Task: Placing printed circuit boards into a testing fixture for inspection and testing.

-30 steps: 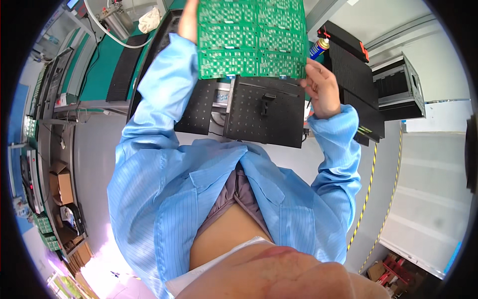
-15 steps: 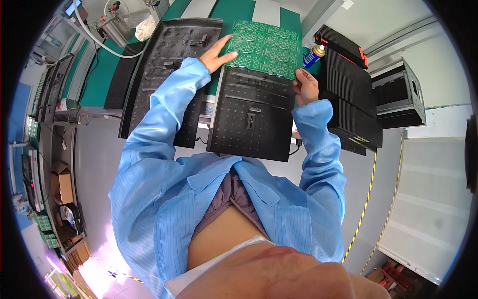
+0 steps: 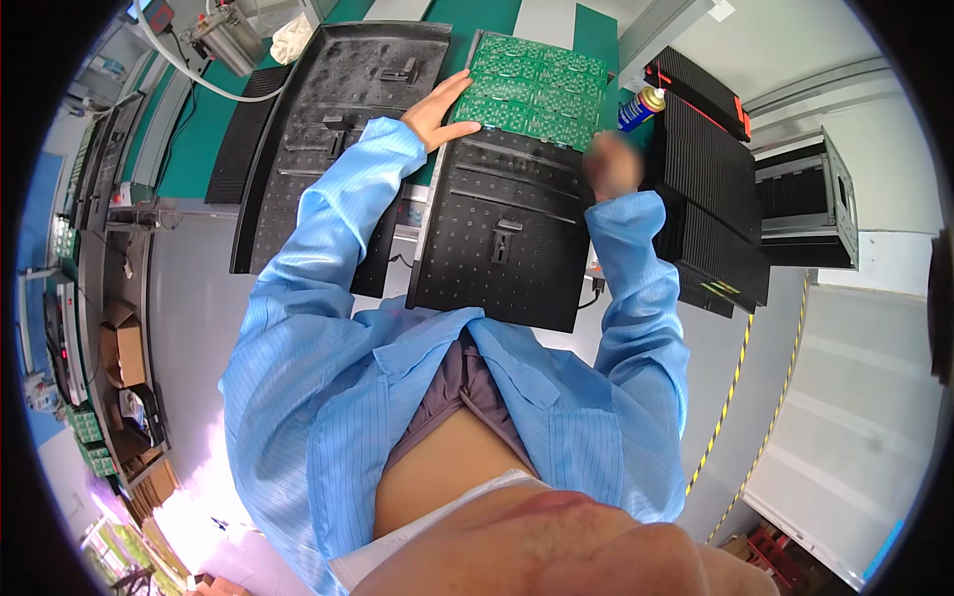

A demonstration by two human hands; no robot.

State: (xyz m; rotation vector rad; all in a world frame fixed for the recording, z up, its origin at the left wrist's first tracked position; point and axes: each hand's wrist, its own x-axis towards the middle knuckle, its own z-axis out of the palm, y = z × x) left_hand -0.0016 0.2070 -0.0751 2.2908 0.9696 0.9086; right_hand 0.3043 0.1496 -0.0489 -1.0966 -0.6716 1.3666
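Observation:
A green printed circuit board panel (image 3: 537, 91), divided into several repeating sections, lies over the far part of a black perforated tray (image 3: 477, 260). My left hand (image 3: 437, 114) rests at the panel's left edge. Its fingers are stretched and the thumb is spread apart, touching near the near-left corner. Beside the panel's near-right corner is my right hand (image 3: 614, 167), smeared by motion, so its fingers cannot be made out. On the tray's bare near part stands a small black clip (image 3: 506, 238).
A second black tray (image 3: 298, 204) with clips lies to the left. At the right are a blue and yellow spray can (image 3: 641, 109), stacked black ribbed racks (image 3: 701, 164) and an open-sided frame (image 3: 810, 204). A green mat (image 3: 591, 30) covers the bench; a hose (image 3: 189, 74) curves at upper left.
The panel sits slightly farther away and squarer within the tray's sides. My right hand, earlier pinching the near-right corner, is now blurred there. My left thumb has slid off the panel's surface to its edge.

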